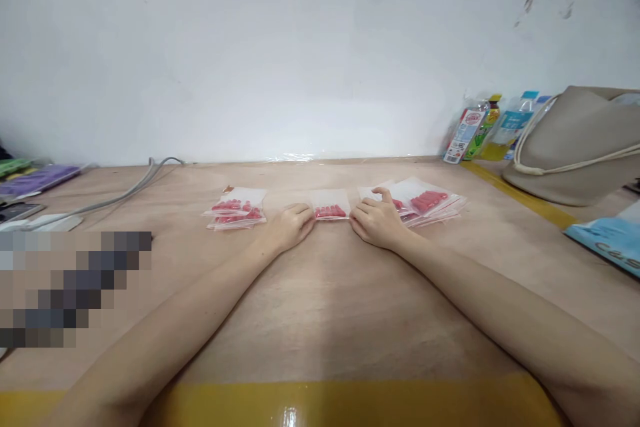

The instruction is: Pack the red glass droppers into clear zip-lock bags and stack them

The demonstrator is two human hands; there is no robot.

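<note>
Between my hands a small clear zip bag (331, 203) with several red pieces lies flat on the wooden table (300, 307). The fingers of my left hand (293, 225) are bent and closed at the bag's near left corner. At its near right corner my right hand (377, 219) has its fingers curled together, with one finger raised. Left of my left hand rests a small stack of like bags (237, 207) with red pieces. A larger, fanned-out pile of such bags (430, 200) sits just beyond my right hand, which partly hides it.
A drink carton (466, 135) and bottles (515, 123) stand by the wall at the right, beside a grey-beige bag (580, 147). A blue packet (607, 240) lies at the right edge. Grey cables (135, 187) and purple items (43, 179) are on the left.
</note>
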